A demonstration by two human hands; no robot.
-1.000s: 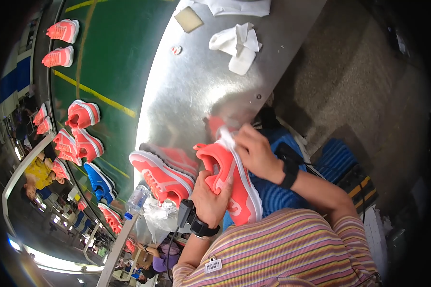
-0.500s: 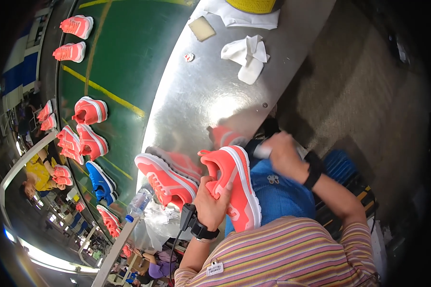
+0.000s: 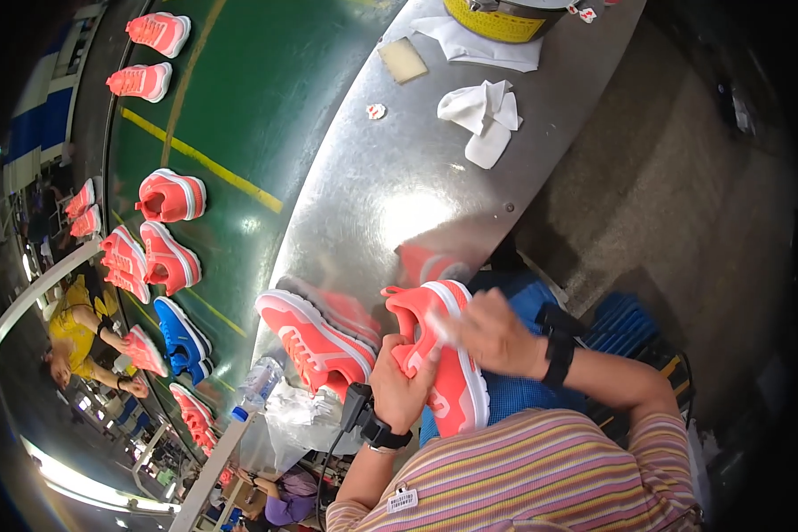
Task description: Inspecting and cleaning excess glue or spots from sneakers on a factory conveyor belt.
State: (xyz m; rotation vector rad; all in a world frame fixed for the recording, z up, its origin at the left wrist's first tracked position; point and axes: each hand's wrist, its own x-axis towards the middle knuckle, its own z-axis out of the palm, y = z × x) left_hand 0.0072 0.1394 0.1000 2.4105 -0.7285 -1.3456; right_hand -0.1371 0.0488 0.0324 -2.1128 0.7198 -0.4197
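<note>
Lower centre of frame: coral sneaker [image 3: 439, 355], gripped from beneath by left hand [image 3: 399, 386], fingers closed on its upper. Right hand [image 3: 496, 332], pinching a small white wad, now back at the sole edge; half a second ago it was lifted right. Second coral sneaker [image 3: 315, 341] unmoved on steel table [image 3: 390, 186]. White cloths [image 3: 483, 115], upper centre.

Held shoe [image 3: 439, 355]: coral pink, white sole edge
Shoe on table [image 3: 315, 341]: coral pink, white sole edge
Table [image 3: 399, 195]: shiny silver-grey
Belt [image 3: 257, 115]: dark green, yellow stripe
Lone shoe on belt [image 3: 182, 337]: bright blue
Cloth [image 3: 483, 115]: white
Shirt [image 3: 541, 474]: pink, yellow and grey stripes
Wristbands: black
</note>
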